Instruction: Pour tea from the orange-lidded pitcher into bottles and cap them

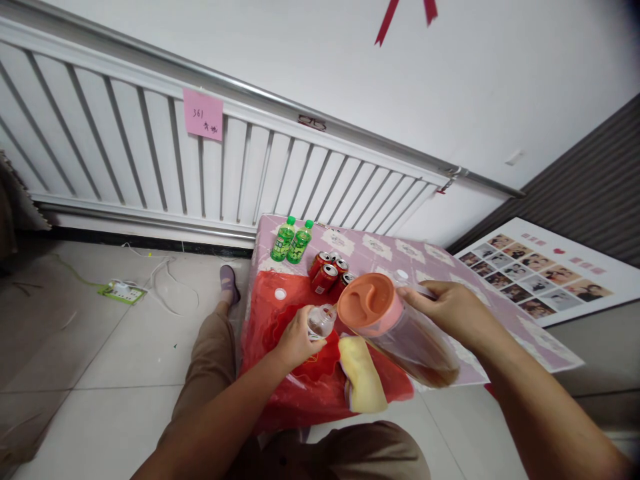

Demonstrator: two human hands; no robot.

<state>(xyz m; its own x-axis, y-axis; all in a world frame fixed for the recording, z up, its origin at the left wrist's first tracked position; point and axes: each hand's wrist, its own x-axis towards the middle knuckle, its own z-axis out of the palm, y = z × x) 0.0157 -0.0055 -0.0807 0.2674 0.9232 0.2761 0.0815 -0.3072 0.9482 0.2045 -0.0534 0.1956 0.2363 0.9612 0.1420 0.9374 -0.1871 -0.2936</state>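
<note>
My right hand (453, 310) is closed round the handle of a clear pitcher (420, 343) with an orange lid (367, 303). The pitcher is tilted to the left and has brown liquid inside. Its spout end is close to the mouth of a clear plastic bottle (320, 321), which my left hand (297, 341) grips over a red tray (280, 320). Whether liquid is flowing is too small to tell. A folded yellow cloth (364, 377) lies below the pitcher's lid. A white bottle cap (281, 293) rests on the red plastic sheet (265, 283).
Two green bottles (293, 241) and several red cans (325, 279) stand toward the table's back left. A pink patterned cloth (383, 243) covers the table. A white radiator (300, 170) runs behind it. A photo board (550, 270) leans at the right. A power strip (121, 292) with cables lies on the floor.
</note>
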